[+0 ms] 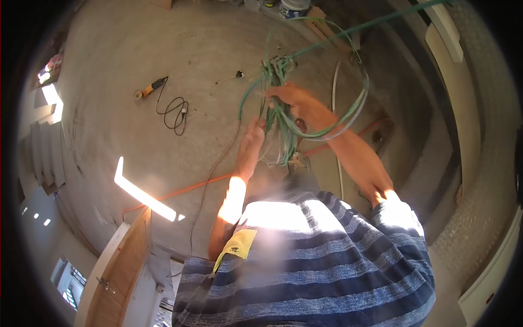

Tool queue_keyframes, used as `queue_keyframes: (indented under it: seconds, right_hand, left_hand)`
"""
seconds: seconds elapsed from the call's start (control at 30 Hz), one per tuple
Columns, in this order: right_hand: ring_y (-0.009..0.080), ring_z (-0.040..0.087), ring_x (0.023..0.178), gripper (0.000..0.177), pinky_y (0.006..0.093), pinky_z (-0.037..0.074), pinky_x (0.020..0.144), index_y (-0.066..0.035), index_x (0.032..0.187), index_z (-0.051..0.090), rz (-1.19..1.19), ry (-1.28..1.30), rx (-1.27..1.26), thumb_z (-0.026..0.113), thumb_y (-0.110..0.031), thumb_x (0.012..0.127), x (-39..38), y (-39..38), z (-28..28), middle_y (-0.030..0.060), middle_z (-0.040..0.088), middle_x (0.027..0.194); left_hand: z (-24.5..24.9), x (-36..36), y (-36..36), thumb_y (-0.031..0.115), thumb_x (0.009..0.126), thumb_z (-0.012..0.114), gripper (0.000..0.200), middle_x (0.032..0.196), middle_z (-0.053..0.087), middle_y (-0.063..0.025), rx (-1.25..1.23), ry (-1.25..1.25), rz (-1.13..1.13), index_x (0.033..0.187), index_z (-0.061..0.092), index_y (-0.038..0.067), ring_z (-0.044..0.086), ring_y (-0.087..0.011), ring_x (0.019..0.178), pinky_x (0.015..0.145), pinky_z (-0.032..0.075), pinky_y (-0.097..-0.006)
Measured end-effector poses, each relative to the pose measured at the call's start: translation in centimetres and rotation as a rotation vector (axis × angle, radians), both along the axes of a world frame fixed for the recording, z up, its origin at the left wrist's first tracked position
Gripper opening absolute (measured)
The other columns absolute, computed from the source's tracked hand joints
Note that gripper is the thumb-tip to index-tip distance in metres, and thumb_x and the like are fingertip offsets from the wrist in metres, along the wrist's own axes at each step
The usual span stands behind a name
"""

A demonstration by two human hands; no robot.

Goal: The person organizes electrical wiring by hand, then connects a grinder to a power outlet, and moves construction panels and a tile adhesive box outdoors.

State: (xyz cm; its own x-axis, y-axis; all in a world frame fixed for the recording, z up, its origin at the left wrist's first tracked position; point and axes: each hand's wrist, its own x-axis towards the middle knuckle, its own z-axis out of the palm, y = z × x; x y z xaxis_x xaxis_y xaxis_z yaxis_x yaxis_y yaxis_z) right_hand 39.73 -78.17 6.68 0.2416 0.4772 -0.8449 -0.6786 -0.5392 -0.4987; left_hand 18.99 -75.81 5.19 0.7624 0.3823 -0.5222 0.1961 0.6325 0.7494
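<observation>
A tangled bundle of green and pale wires (pixel 285 133) hangs in front of my body at the middle of the head view. My right hand (pixel 291 96) reaches across it from the right, fingers closed on the strands near its upper part. Lower down, on the left side, my left hand (pixel 251 139) is closed round some strands, its fingertips partly hidden. Loose loops swing out to the right over my right forearm. From the top of the bundle a thicker green line (pixel 370 24) runs up to the upper right.
An angle grinder (pixel 150 88) with a coiled black cord (pixel 177 115) lies on the concrete floor to the left. An orange cord (pixel 185 191) crosses the floor. A wooden door (pixel 122 267) stands at lower left. A white bucket (pixel 294 8) and cardboard box (pixel 320 24) are at the far side.
</observation>
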Motion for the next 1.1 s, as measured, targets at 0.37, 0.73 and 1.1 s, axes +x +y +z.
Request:
queue_keyframes:
  seconds: [0.37, 0.73, 1.1]
  right_hand:
    - [0.0227, 0.059, 0.084, 0.05, 0.038, 0.046, 0.069, 0.008, 0.1, 0.058, 0.341, -0.365, 0.001, 0.069, -0.036, 0.079, -3.8, 1.9, 2.4, 0.0162, 0.061, 0.099]
    - [0.0121, 0.057, 0.079, 0.018, 0.0257, 0.045, 0.071, -0.003, 0.101, 0.06, -0.427, -0.611, 0.085, 0.058, -0.011, 0.085, -5.3, -17.4, 0.7, 0.0034, 0.06, 0.088]
    - [0.0256, 0.061, 0.079, 0.04, 0.0363, 0.047, 0.073, -0.004, 0.119, 0.049, -0.316, -0.844, 0.04, 0.059, -0.007, 0.08, -7.0, -11.4, -3.2, 0.0122, 0.062, 0.091]
  left_hand:
    - [-0.1, 2.9, 2.6, 0.02, 0.078, 0.064, 0.032, 0.08, 0.064, -0.0126, -0.434, 0.012, 0.024, 0.101, 0.06, -0.001, 0.063, -0.0265, 0.072, 0.072, 0.053, -0.0387]
    - [-1.1, 6.7, 5.7, 0.017, 0.085, 0.046, 0.018, 0.071, 0.054, -0.0156, -0.616, 0.043, 0.472, 0.082, 0.05, -0.001, 0.056, -0.0373, 0.074, 0.074, 0.047, -0.0503]
    - [2.5, 7.6, 7.9, 0.023, 0.092, 0.04, 0.025, 0.074, 0.052, -0.0142, -0.699, -0.071, 0.759, 0.08, 0.045, 0.002, 0.052, -0.0337, 0.078, 0.076, 0.043, -0.0537]
